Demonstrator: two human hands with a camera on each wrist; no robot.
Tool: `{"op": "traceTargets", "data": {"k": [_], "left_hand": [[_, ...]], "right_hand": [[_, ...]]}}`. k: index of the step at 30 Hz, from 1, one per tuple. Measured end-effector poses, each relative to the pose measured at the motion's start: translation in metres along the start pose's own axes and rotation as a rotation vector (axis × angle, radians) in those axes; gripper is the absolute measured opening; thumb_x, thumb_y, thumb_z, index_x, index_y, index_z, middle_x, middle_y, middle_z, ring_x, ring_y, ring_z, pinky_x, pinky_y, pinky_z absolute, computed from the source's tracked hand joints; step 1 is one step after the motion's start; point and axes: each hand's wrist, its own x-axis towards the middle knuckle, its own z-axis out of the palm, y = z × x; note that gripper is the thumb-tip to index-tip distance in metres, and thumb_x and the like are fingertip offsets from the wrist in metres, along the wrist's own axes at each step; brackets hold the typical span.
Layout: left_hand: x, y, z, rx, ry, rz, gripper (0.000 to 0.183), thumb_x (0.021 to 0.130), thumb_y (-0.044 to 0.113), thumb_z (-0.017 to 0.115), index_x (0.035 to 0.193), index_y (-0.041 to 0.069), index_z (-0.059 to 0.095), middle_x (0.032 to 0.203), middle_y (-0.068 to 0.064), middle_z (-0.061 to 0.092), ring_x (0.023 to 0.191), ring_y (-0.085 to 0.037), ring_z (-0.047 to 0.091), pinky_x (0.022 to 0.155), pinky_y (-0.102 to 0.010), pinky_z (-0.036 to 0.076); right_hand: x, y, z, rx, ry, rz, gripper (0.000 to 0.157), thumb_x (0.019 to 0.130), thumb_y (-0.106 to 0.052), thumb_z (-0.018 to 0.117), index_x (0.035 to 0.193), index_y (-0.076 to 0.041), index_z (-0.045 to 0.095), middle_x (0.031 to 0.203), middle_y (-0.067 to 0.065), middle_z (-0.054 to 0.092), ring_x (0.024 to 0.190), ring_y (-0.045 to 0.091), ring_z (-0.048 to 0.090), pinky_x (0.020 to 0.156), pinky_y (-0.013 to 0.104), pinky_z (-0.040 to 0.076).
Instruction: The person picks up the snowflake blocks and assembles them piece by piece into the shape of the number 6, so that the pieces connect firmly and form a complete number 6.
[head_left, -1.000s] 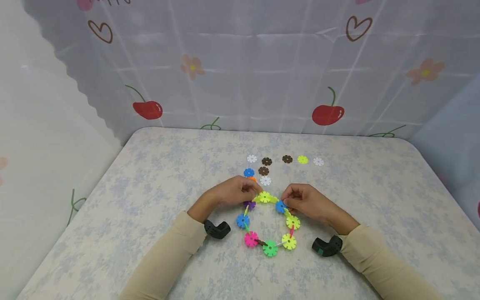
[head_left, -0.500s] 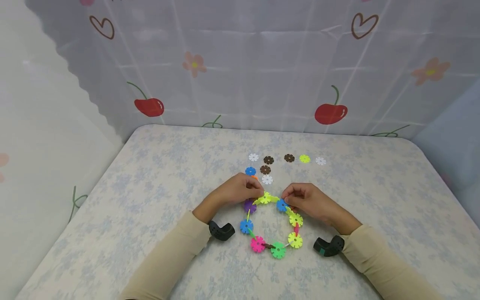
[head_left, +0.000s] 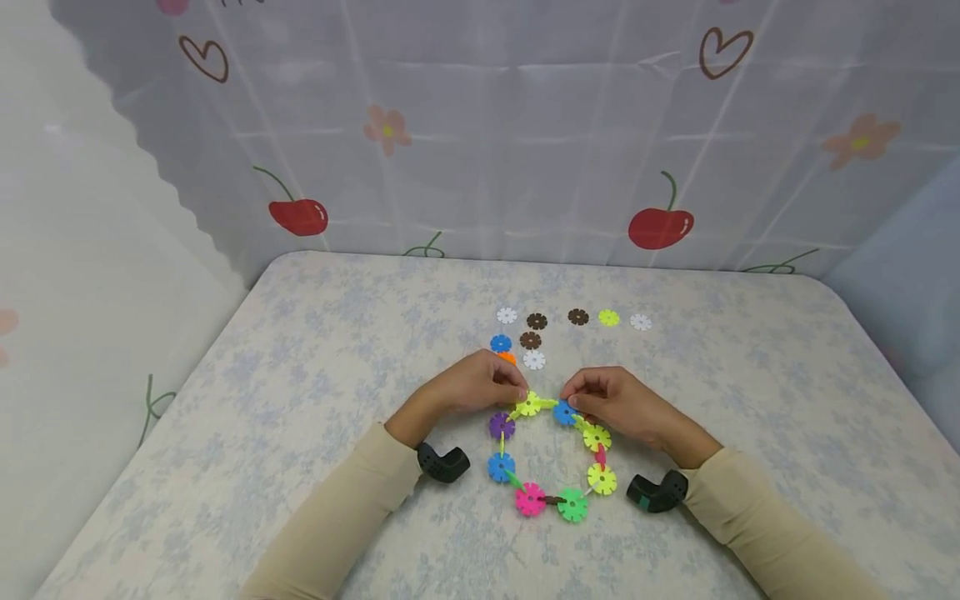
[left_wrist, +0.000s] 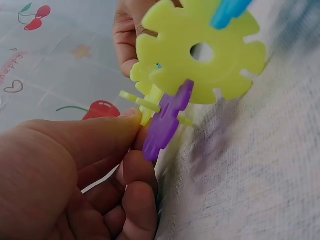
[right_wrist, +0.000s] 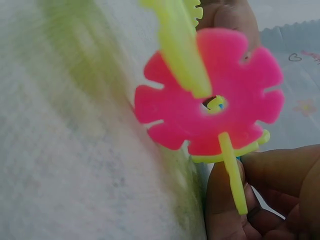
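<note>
Nearest us, two beige sleeves (head_left: 330, 517) reached in over the table, a black wrist device (head_left: 444, 463) by each cuff. Between and beyond them, on the pale floral tabletop (head_left: 420, 325), lay the ring of notched snowflake discs. We judged it very light: thin, stiffish plastic, smooth enough to slide, unlikely to break, weakest at its slot joints. Best hold, we thought, was by the disc rims on either side of a joint, since lifting from one disc alone might pull the neighbours loose.

Flat-lying discs alternated with crosswise ones. Near side: a pink disc (head_left: 530, 499) and a green disc (head_left: 573, 505), a brown link between. Left: blue, then purple. Right: two yellow, joined by a crosswise pink.

At the far side, the left hand (head_left: 480, 382) pinched a yellow disc (head_left: 529, 405) between thumb and forefinger; the right hand (head_left: 622, 404) pinched a blue disc (head_left: 566, 413) likewise. A yellow link spanned the two; whether it sat fully home we could not tell.

Farther off: loose discs (head_left: 530, 340) in white, brown, yellow, blue and orange, the orange disc (head_left: 507, 357) just beside the left hand. Last, a curtain (head_left: 487, 142) printed with cherries, hearts and flowers.
</note>
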Motion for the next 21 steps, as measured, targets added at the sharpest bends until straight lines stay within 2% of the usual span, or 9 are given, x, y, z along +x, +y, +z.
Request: {"op": "traceTargets", "data": {"k": [7,14,21], "left_hand": [[0.0000,-0.0011,-0.0001,0.022,-0.015,0.009,0.012,0.098,0.010,0.069,0.103,0.003,0.077,0.088,0.000,0.070,0.076,-0.012,0.062,0.070,-0.026,0.051],[0.0009,0.0002,0.0021,0.023,0.009,-0.003,0.011,0.099,0.011,0.068,0.100,0.007,0.078,0.087,0.001,0.070,0.072,-0.010,0.057,0.066,-0.025,0.048],[0.0011,0.0035,0.0040,0.043,0.028,-0.014,0.010,0.098,0.010,0.069,0.097,0.005,0.078,0.084,0.002,0.069,0.070,-0.010,0.057,0.065,-0.024,0.048]], "right_hand": [[0.0007,0.0018,-0.0014,-0.009,-0.024,-0.014,0.011,0.102,-0.003,0.059,0.104,0.002,0.068,0.079,0.009,0.060,0.069,0.021,0.051,0.062,0.029,0.047],[0.0021,0.0012,-0.0013,-0.030,-0.021,-0.022,0.010,0.102,-0.003,0.060,0.102,0.000,0.070,0.077,0.008,0.059,0.067,0.020,0.051,0.061,0.028,0.047],[0.0035,0.0018,0.0007,-0.054,-0.004,-0.024,0.010,0.101,-0.004,0.061,0.099,-0.002,0.071,0.073,0.007,0.058,0.064,0.019,0.049,0.058,0.027,0.045]]}}
